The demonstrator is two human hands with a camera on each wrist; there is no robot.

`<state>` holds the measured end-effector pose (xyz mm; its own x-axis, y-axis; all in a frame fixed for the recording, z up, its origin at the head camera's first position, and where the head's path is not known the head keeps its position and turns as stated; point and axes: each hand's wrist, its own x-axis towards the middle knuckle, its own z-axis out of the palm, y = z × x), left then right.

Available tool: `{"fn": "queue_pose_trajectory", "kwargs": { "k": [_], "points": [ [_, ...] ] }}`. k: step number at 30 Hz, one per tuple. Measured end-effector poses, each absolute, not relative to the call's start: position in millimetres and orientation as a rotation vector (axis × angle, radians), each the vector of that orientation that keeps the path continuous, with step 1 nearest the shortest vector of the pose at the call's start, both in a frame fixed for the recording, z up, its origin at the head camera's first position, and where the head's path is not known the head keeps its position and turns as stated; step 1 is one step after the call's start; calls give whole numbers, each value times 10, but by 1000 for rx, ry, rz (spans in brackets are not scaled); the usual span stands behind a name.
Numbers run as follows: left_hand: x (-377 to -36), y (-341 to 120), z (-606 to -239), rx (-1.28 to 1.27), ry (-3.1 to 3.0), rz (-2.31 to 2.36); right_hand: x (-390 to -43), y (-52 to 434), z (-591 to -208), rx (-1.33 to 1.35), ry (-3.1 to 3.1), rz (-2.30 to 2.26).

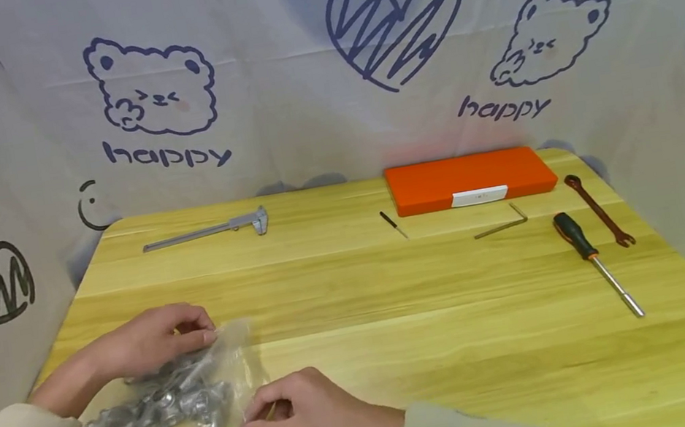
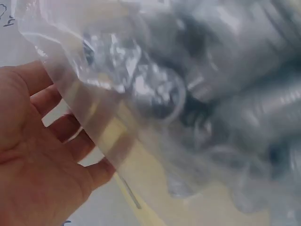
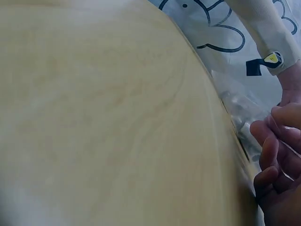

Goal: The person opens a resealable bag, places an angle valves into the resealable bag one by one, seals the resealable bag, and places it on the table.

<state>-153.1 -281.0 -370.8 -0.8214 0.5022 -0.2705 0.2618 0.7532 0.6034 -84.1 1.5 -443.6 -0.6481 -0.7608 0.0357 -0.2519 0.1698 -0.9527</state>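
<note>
A clear plastic bag (image 1: 240, 354) of shiny grey metal parts (image 1: 166, 409) lies at the front left of the table. My left hand (image 1: 151, 338) reaches over its far side and grips the edge near the upper corner; in the left wrist view, fingers (image 2: 70, 129) curl at the film's edge, some seen through it. At the near right corner, my right hand (image 1: 322, 412) pinches the bag between thumb and fingertips. The right wrist view has this hand's curled fingers (image 3: 268, 155) at its right border. Blur and film obscure the parts' exact shapes.
At the back lie a caliper (image 1: 212, 229), a small black screwdriver (image 1: 392, 222) and an orange case (image 1: 470, 176). To the right are a hex key (image 1: 507, 226), a wrench (image 1: 600, 210) and a larger screwdriver (image 1: 595, 260). A drawn-on cloth (image 1: 288, 118) encloses the table.
</note>
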Motion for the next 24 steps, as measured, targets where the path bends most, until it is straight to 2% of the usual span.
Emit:
{"fn": "queue_pose_trajectory", "kwargs": {
  "k": [10,18,24],
  "points": [
    [-1520,-2763,-3617,486,2558,1102,-1177,469,-4206,-1014,2288,-1406],
    [-1426,-2549,-3374,422,2613,1535,-1517,994,-3624,-1173,2608,-1409],
    [-1274,-2286,-3270,431,2598,1866,-1625,1264,-3113,-1377,2873,-1283]
  ]
}}
